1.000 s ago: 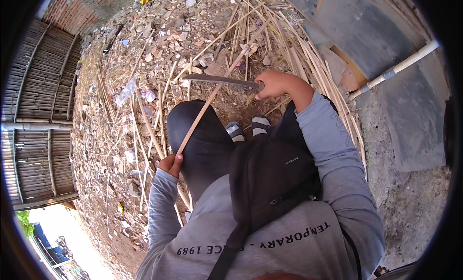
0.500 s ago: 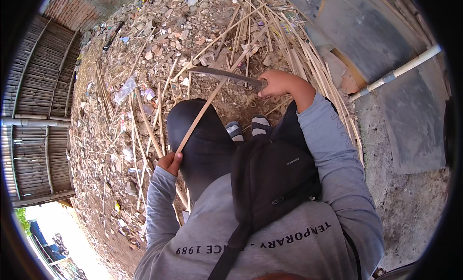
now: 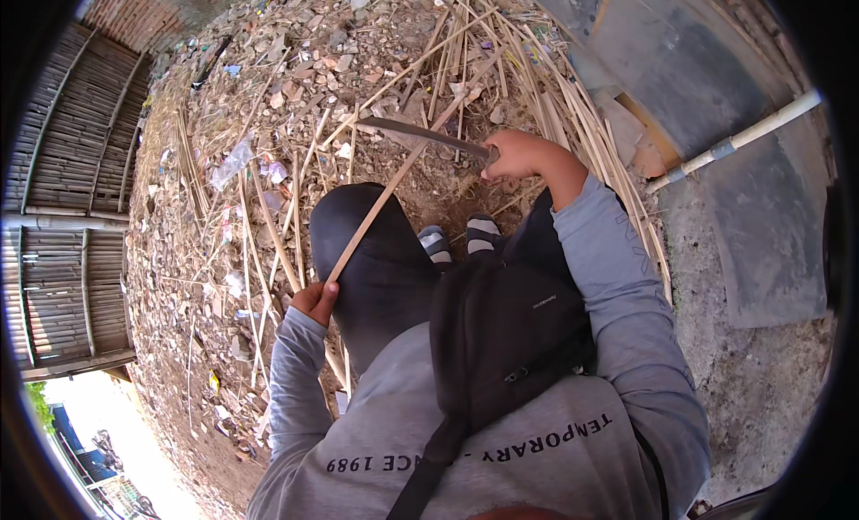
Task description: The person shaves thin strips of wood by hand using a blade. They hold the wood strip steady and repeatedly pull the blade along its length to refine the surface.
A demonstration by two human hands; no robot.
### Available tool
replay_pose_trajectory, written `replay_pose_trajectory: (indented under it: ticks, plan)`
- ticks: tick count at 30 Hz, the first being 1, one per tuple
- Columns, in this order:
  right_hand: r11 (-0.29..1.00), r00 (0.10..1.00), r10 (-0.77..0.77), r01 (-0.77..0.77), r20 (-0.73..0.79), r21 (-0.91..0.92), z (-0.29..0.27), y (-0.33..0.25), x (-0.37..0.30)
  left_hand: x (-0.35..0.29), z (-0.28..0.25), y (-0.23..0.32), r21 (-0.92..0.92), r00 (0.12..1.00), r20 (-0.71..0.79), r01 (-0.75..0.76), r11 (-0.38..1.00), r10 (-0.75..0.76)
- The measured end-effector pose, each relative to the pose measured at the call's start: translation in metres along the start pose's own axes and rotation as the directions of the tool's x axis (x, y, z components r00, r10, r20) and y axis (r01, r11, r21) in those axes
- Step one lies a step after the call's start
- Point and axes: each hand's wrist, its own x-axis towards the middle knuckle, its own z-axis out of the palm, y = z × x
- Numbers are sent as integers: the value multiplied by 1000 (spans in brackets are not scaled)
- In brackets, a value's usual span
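Observation:
My left hand (image 3: 315, 302) is closed on the near end of a long, flat bamboo strip (image 3: 376, 207). The strip slants up and to the right over my left thigh toward the pile of strips ahead. In my right hand (image 3: 519, 155) is the handle of a machete (image 3: 420, 133), its dark blade pointing left. The blade lies across the strip a little beyond my knee and seems to touch it. Most of the handle is hidden by my fingers.
Many cut bamboo strips (image 3: 455, 63) lie ahead and along the right (image 3: 591, 144). Rubble and plastic scraps (image 3: 234, 162) cover the ground. Dark sheets (image 3: 761, 234) and a pale pole (image 3: 734, 142) stand at the right, a bamboo-slat wall (image 3: 76, 135) at the left. A black bag (image 3: 510, 332) hangs on my chest.
The machete blade has tilted slightly, and its tip has shifted a little up and right. My left hand and the bamboo strip have stayed almost in place.

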Motion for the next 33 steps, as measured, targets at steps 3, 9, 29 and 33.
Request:
replay_pose_trajectory:
  ticks: [3, 9, 29, 33]
  plan:
    - [990, 992, 120, -122, -37, -70, -6, 14, 7, 2, 1, 3, 13, 1000, 3, -11, 1000, 11]
    - [998, 997, -27, 22, -72, -65, 9, -2, -2, 2, 5, -3, 19, 993, -68, -97, 995, 98]
    - [979, 987, -134, 117, -94, -168, 13, 8, 5, -1, 2, 4, -11, 1000, -12, -22, 1000, 22]
    - [998, 998, -21, 17, -62, -65, 2, 14, 5, 0, 6, 5, -30, 995, -60, -81, 996, 79]
